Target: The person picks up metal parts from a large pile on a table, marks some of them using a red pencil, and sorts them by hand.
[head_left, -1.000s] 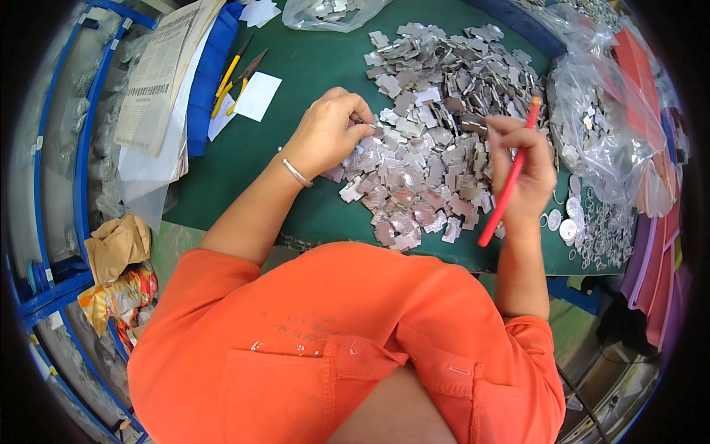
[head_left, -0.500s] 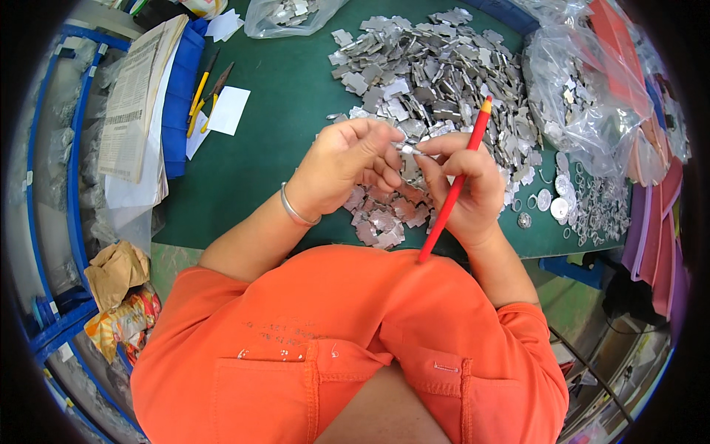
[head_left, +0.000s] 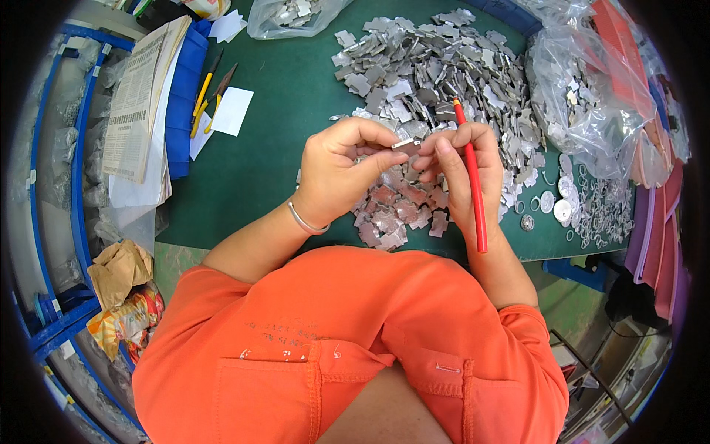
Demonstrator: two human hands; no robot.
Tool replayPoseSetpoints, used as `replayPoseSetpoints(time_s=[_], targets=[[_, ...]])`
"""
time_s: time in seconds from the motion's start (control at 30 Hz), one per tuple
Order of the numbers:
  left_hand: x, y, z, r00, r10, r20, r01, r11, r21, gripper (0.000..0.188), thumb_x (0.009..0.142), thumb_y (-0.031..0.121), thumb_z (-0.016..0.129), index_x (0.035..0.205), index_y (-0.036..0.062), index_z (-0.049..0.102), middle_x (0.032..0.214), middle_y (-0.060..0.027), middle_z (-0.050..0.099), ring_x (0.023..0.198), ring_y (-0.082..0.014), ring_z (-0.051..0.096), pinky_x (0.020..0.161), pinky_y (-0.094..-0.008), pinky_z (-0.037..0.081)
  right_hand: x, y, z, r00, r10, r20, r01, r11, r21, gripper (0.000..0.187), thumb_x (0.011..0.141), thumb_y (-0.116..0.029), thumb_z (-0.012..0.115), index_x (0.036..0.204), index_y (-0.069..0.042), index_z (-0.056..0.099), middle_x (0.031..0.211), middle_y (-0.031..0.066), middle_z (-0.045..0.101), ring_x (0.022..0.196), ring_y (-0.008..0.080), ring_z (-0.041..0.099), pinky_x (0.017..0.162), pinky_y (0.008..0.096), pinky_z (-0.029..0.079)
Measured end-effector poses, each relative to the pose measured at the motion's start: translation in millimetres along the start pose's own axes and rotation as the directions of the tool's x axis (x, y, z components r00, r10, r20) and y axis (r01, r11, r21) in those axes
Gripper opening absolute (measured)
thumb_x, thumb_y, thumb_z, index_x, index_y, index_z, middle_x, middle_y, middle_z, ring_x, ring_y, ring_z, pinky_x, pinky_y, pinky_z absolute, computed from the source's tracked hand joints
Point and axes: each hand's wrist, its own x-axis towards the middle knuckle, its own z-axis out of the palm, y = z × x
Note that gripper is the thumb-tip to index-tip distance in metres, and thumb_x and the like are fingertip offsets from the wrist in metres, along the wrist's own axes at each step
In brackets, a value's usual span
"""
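Between the thumb and fingers of my left hand [head_left: 342, 164] is a small flat metal piece [head_left: 405, 144], tilted so one edge faces up. My right hand [head_left: 467, 166] is closed around a red pencil [head_left: 474, 185], which slants up with its tip over the pile; the right fingertips are right by the metal piece, and whether they touch it I cannot tell. Beyond both hands lies a big heap of grey metal pieces [head_left: 436, 70]. A smaller group of shinier metal pieces [head_left: 392, 211] lies under and in front of my hands.
On the green table [head_left: 274, 103], pliers [head_left: 221, 87] and a white card [head_left: 232, 111] lie left, beside a blue bin [head_left: 185, 96] with newspapers [head_left: 140, 103]. At right are a clear plastic bag [head_left: 584, 111] of pieces and several metal rings and discs [head_left: 592, 203].
My left fingers have shifted into a clear pinch on the metal piece. The red pencil has swung from leaning right to leaning left at its top, as my right hand turned.
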Motion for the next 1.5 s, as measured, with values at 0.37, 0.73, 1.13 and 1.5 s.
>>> replayPoseSetpoints(time_s=[0.37,0.73,1.13,1.5], targets=[[5,5,-8,0.853,0.456,0.254,-0.521,0.715,0.466,0.020,0.067,-0.011,0.066,0.082,0.0013,0.063,0.091,-0.0093,0.064,0.079,-0.0218,0.062,0.071,-0.0297,0.049,-1,-7,12,0.991,0.132,0.011,-0.132,0.990,0.048,0.021,0.086,-0.003,0.060,0.091,-0.005,0.040,0.091,0.0101,0.060,0.071,0.0100,0.060,0.058,0.0239,0.052],[24,-5,-70,0.998,-0.034,-0.044,0.055,0.703,0.709,0.018,0.077,0.006,0.068,0.092,-0.0005,0.063,0.086,-0.0070,0.060,0.072,-0.0127,0.058,0.065,-0.0241,0.048,53,-78,-145,0.542,-0.836,-0.078,0.248,0.249,-0.936,0.017,0.080,0.003,0.065,0.083,-0.001,0.049,0.095,0.0153,0.066,0.086,0.0182,0.062,0.081,0.0296,0.048],[18,5,-30,0.994,0.068,0.080,-0.099,0.864,0.493,0.015,0.067,-0.002,0.072,0.079,0.0009,0.064,0.083,-0.0043,0.059,0.069,-0.0101,0.054,0.060,-0.0220,0.044,11,-2,-3,0.996,-0.083,0.020,0.085,0.955,-0.284,0.021,0.076,0.005,0.065,0.088,-0.002,0.049,0.092,0.0106,0.065,0.082,0.0134,0.061,0.070,0.0249,0.049],[4,11,-12,0.931,-0.339,0.139,0.363,0.899,-0.245,0.020,0.081,0.001,0.065,0.099,-0.0044,0.056,0.088,-0.0087,0.063,0.077,-0.0132,0.064,0.066,-0.0234,0.053,15,16,1,0.655,-0.694,0.301,0.727,0.468,-0.503,0.030,0.065,0.010,0.069,0.080,-0.006,0.048,0.080,0.0101,0.063,0.065,0.0242,0.059,0.058,0.0302,0.047]])
